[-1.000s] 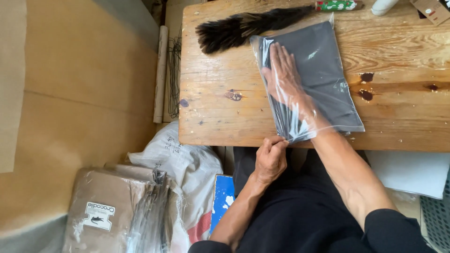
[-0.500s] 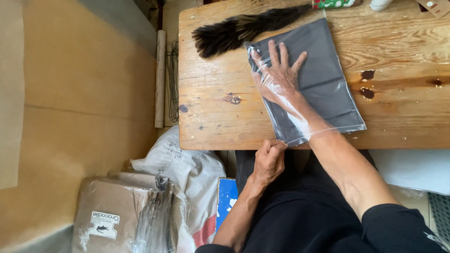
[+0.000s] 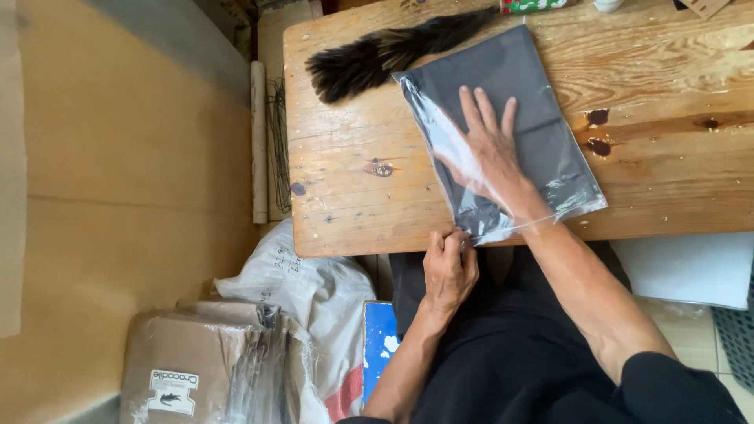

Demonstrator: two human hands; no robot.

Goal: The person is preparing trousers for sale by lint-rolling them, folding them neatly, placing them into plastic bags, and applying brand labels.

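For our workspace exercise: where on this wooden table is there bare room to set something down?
Bare wood lies left of the clear bag of dark cloth, below the feather duster, and right of the bag on the table. The near edge is crowded: left hand pinches the bag's mouth, right hand inside.

A dark grey folded garment [image 3: 510,102] in a clear, glossy plastic bag [image 3: 577,192] lies on a honey-brown wooden table [image 3: 353,180] with dark knots. A black-brown feather duster [image 3: 385,51] is beside it. Below are a white sack [image 3: 302,279], a blue-and-white packet [image 3: 379,345] and brown cardboard packs [image 3: 181,353].
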